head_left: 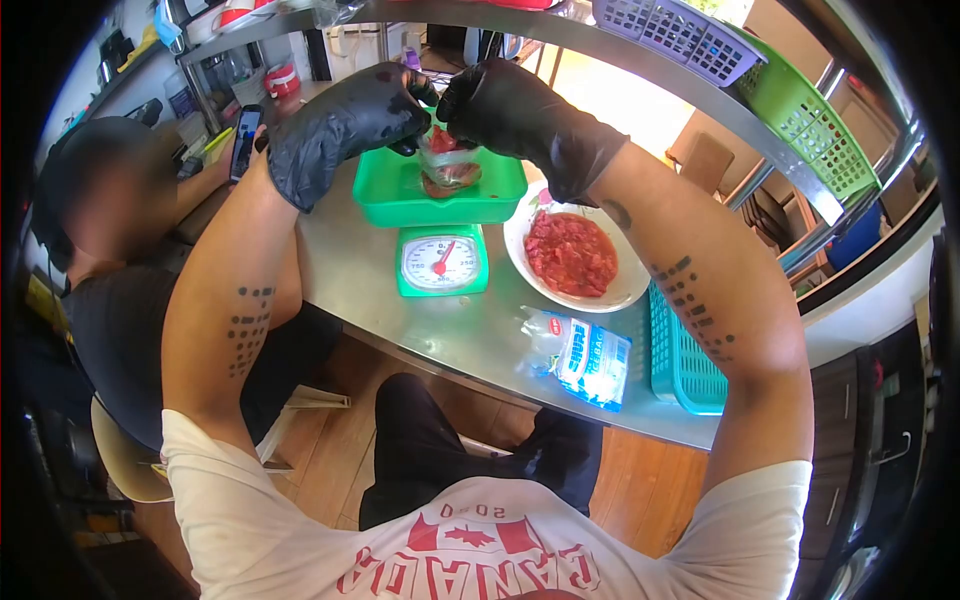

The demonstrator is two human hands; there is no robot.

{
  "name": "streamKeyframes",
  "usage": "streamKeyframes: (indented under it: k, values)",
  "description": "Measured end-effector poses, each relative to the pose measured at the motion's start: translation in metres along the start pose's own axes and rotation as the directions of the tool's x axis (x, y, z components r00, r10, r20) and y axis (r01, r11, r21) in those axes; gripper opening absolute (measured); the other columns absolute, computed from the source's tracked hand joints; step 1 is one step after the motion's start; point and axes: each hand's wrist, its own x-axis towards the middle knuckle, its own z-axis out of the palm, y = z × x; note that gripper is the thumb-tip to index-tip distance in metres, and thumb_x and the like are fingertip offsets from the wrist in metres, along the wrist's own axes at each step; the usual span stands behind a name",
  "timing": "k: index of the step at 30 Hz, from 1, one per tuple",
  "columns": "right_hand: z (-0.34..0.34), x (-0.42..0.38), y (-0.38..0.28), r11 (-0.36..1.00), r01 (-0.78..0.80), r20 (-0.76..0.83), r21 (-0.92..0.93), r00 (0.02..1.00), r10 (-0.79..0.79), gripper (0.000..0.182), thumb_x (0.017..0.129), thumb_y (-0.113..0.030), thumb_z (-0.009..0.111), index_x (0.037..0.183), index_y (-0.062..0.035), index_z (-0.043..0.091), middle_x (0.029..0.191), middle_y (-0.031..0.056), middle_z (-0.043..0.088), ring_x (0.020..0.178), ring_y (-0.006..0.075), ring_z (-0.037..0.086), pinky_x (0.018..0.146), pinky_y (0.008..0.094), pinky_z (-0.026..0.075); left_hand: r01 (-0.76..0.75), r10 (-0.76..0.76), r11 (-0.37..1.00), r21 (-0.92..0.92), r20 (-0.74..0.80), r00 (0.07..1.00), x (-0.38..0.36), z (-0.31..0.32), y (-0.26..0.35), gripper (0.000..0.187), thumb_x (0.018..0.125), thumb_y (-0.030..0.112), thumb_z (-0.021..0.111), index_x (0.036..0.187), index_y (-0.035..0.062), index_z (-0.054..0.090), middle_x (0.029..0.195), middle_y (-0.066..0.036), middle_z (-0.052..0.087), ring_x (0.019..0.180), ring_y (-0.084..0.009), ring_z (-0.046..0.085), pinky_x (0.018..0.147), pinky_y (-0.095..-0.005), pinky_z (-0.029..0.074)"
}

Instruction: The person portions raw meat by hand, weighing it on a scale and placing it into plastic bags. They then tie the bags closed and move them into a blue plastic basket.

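My left hand (350, 122) and my right hand (530, 125), both in black gloves, are closed at the top of a clear plastic bag (450, 168) with red meat in it. The fingers pinch the bag's upper part from either side. It hangs over the green tray (378, 198) of a kitchen scale (443, 262), its lower end overlapping the tray in this view. The scale's red needle points up and slightly right. Beside the scale, nearer my right forearm, a white bowl (634, 292) holds raw red meat (570, 255) in pieces.
A pack of ice bags (588, 362) lies at the metal table's (370, 300) front edge, beside a teal basket (682, 372). A shelf (500, 20) with purple (680, 40) and green baskets (808, 118) crosses above. At left sits a person (120, 270) holding a phone (245, 142).
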Motion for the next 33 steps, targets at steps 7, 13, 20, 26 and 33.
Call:
streamKeyframes:
  k: [7,13,20,26,33]
  values:
    - [-0.001,0.0,-0.005,0.978,0.081,-0.069,-0.191,0.993,-0.096,0.02,0.083,-0.019,0.056,0.079,-0.0022,0.065,0.066,0.0122,0.06,0.057,0.0179,0.054,0.058,0.0312,0.047,-0.106,0.104,0.99,0.091,0.028,0.994,0.004,-0.006,-0.012,0.029,0.082,0.009,0.06,0.11,0.0016,0.056,0.083,-0.006,0.062,0.072,-0.011,0.06,0.065,-0.0251,0.052]
    - [0.002,0.002,0.005,0.87,0.203,-0.057,-0.45,0.965,-0.255,0.016,0.078,-0.014,0.061,0.09,-0.0046,0.067,0.078,0.0113,0.065,0.067,0.0245,0.06,0.067,0.0319,0.048,-0.05,0.05,0.995,0.084,0.0,0.999,0.007,-0.003,-0.017,0.035,0.082,0.019,0.064,0.112,0.0036,0.057,0.084,-0.005,0.062,0.069,-0.0098,0.058,0.062,-0.0243,0.05]
    - [-0.061,-0.046,0.041,0.991,0.108,-0.385,-0.086,0.913,-0.133,0.018,0.076,-0.016,0.065,0.088,-0.0032,0.063,0.08,0.0106,0.061,0.071,0.019,0.058,0.068,0.0309,0.047,-0.093,0.123,0.955,0.283,-0.088,0.989,-0.006,-0.01,-0.003,0.04,0.083,0.031,0.063,0.114,0.007,0.058,0.088,-0.002,0.061,0.071,-0.0081,0.057,0.059,-0.0237,0.047]
    - [-0.081,-0.078,0.067,0.931,-0.053,-0.42,-0.361,0.901,-0.112,0.013,0.073,-0.016,0.063,0.076,-0.0039,0.058,0.071,0.0095,0.056,0.065,0.0232,0.055,0.063,0.0342,0.046,-0.17,0.212,0.928,0.332,-0.095,0.973,-0.021,-0.018,0.044,0.038,0.084,0.029,0.063,0.116,0.0089,0.058,0.11,-0.01,0.059,0.093,-0.0141,0.056,0.08,-0.0275,0.046]
    - [-0.051,-0.096,0.106,0.981,-0.04,-0.276,-0.188,0.961,-0.014,0.011,0.072,-0.015,0.061,0.074,-0.0042,0.058,0.066,0.0121,0.058,0.063,0.0259,0.057,0.062,0.0364,0.047,-0.37,0.375,0.927,0.07,-0.107,0.921,-0.032,-0.014,0.059,0.037,0.084,0.028,0.064,0.111,0.0035,0.059,0.102,-0.009,0.063,0.094,-0.015,0.055,0.084,-0.0272,0.044]
